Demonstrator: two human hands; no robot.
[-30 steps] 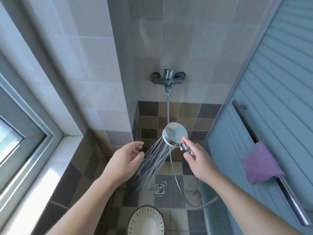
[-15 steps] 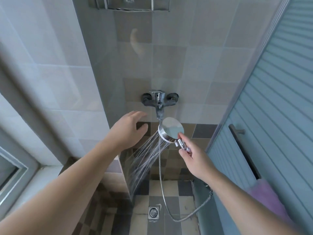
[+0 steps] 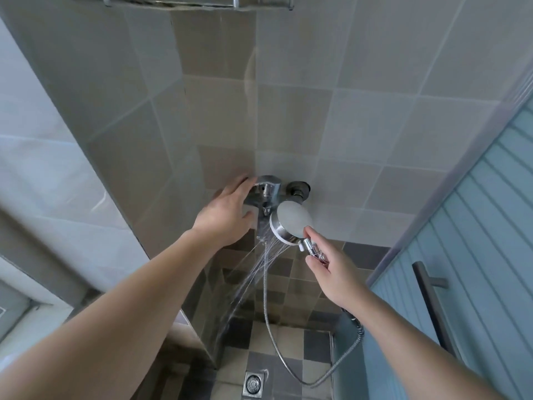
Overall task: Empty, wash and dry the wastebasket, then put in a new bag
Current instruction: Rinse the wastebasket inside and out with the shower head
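My right hand (image 3: 331, 267) grips the chrome handle of a round shower head (image 3: 290, 225). Water sprays from it down and to the left toward the floor. My left hand (image 3: 227, 215) reaches the chrome mixer tap (image 3: 266, 193) on the tiled wall, its straight fingers touching the tap's left side by the lever. A metal hose (image 3: 269, 321) hangs from the tap and loops back up to the handle. The wastebasket is out of view.
A square floor drain (image 3: 253, 383) lies in the checkered floor below. A ribbed glass door with a bar handle (image 3: 429, 295) stands at the right. A metal wall shelf (image 3: 199, 1) runs along the top edge. A window frame (image 3: 17, 310) is at the lower left.
The view has tilted up, so the white wastebasket and purple cloth left the frame. My left hand rose from the spray to the tap. The right hand kept hold of the shower head.
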